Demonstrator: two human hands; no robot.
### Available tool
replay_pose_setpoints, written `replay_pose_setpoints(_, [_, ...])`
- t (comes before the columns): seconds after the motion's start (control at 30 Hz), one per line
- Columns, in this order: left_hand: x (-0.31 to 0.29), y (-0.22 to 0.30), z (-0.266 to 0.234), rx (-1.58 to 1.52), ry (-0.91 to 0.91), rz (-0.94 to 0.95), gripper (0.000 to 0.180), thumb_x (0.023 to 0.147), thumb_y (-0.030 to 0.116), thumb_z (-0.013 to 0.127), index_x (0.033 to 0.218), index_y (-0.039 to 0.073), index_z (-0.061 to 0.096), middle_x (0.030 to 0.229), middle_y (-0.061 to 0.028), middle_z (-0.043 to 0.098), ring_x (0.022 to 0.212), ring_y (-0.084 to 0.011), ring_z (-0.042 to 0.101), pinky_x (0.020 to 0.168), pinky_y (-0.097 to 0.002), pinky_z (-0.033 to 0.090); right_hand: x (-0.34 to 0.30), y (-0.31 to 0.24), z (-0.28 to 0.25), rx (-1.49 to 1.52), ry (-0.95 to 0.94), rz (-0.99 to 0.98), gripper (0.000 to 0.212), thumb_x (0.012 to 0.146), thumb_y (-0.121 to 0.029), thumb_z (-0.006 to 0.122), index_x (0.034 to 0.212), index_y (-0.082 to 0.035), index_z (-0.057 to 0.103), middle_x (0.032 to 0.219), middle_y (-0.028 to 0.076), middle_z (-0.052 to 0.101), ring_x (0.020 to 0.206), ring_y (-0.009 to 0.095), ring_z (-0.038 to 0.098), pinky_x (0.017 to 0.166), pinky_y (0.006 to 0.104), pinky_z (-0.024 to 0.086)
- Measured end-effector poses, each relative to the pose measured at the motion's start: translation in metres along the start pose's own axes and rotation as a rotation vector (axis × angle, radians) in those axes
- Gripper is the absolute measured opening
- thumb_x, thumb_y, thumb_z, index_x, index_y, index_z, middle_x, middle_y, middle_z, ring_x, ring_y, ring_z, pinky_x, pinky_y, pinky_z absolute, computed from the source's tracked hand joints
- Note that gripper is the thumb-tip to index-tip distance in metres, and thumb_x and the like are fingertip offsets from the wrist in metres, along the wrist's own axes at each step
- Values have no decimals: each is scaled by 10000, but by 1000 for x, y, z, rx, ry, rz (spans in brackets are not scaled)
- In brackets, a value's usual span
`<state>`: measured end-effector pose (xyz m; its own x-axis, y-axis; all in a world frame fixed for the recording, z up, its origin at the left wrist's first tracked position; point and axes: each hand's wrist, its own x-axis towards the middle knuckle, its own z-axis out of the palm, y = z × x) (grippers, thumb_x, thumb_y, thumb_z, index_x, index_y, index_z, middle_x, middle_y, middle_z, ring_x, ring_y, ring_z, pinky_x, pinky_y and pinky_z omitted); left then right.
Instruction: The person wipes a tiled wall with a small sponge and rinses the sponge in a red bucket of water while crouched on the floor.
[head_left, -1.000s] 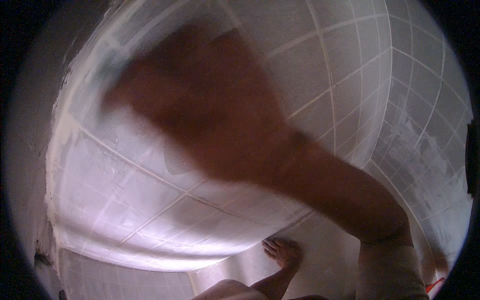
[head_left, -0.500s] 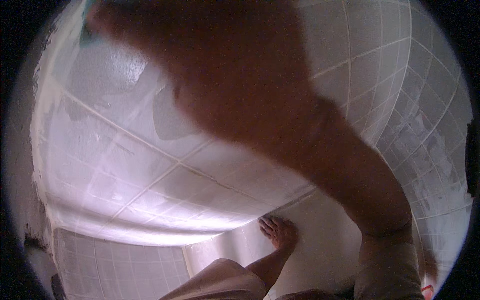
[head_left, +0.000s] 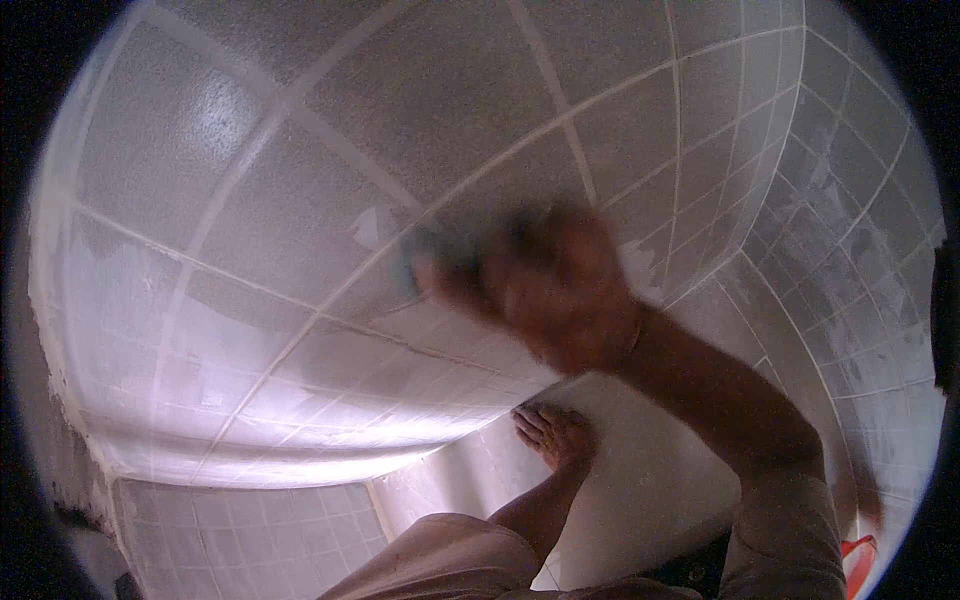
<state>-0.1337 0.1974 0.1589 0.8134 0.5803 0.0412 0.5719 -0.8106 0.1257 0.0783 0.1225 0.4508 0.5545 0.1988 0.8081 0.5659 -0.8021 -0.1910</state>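
Note:
My right hand (head_left: pixel 545 285) presses a small teal sponge (head_left: pixel 415 262) flat against a white tiled wall (head_left: pixel 300 200). The hand is blurred and its fingers cover most of the sponge, so only a teal corner shows at its left. My right forearm (head_left: pixel 730 400) comes up from the lower right, with a light sleeve at its end. Smears of white grout haze lie on the tiles around the hand. My left hand is out of the picture.
My bare foot (head_left: pixel 555 435) and my knee (head_left: pixel 450 560) show below on the white floor. A second tiled wall (head_left: pixel 850 280) meets the first at a corner on the right. Something orange (head_left: pixel 860 555) sits at the lower right edge.
My right hand has swept down and to the right from the upper left of the wall to its middle, still on the sponge. The view has shifted with it.

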Motion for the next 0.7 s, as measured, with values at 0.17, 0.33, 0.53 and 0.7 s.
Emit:
replay_pose_setpoints(0.17, [-3,-5,7,12,109,103,671,881,347,496,1345,-118,360,1510,-345,227,1457,-474,103,1174,-579,69,-40,62,-38,187,176,-25,309,872,-82,614,1174,-107,671,963,86,629,877,275,572,820,385,446])
replay_pose_setpoints(0.33, [2,-3,5,-5,62,30,712,877,354,504,1360,-138,325,1523,-349,187,1461,-467,83,1176,-574,62,11,-26,-49,564,164,-79,363,804,-195,648,1158,-114,658,919,105,607,842,317,567,761,459,442])
replay_pose_setpoints(0.53, [9,-9,13,65,55,6,783,896,414,487,1432,-96,230,1548,-326,145,1457,-471,89,1178,-571,64,-34,34,-18,447,88,-232,427,781,-285,668,1182,-140,654,918,119,601,798,332,572,685,494,442])
replay_pose_setpoints(0.7, [1,20,-3,93,16,46,825,886,416,513,1434,-125,218,1551,-318,143,1467,-450,60,1189,-528,45,1,-11,-39,429,217,-144,436,794,-306,652,1203,-154,647,920,120,606,776,324,574,643,489,434])
